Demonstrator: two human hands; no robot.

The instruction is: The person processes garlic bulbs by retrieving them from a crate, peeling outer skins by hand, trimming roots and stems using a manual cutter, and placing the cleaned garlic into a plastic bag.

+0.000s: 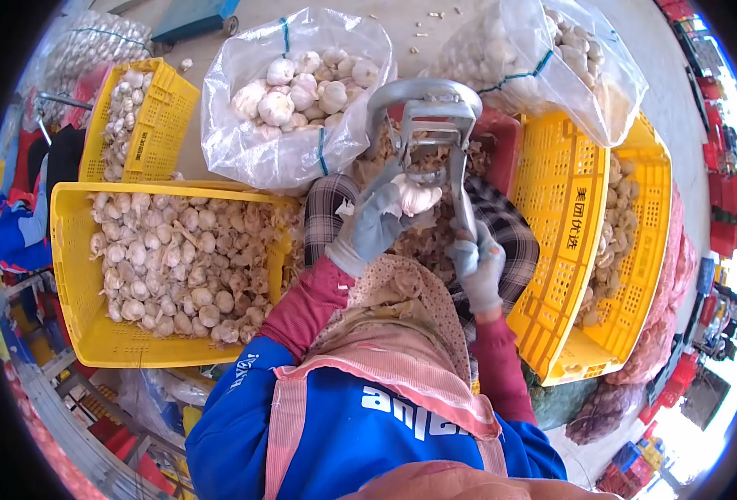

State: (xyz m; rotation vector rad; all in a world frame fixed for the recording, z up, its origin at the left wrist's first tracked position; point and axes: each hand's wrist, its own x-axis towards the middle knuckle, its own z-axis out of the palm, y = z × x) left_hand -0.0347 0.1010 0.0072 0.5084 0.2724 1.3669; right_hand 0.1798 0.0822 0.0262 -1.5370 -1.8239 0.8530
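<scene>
In a grey glove, my left hand (374, 223) is closed round a garlic bulb (419, 197), holding it just below the jaws of a metal cutting tool (425, 98). My right hand (478, 265), also gloved, is wrapped round the tool's long lever handle (460, 187). A red tub (502, 146) with dry skins and stalks lies behind and under the tool. More loose skins cover the area between my knees.
At the left stands a yellow crate (72, 275) of garlic, with another yellow crate (164, 117) behind it. A clear bag (227, 154) of bulbs is ahead. Yellow crates (543, 283) and a second bag (460, 58) are at the right. A person's blue sleeve (33, 225) shows far left.
</scene>
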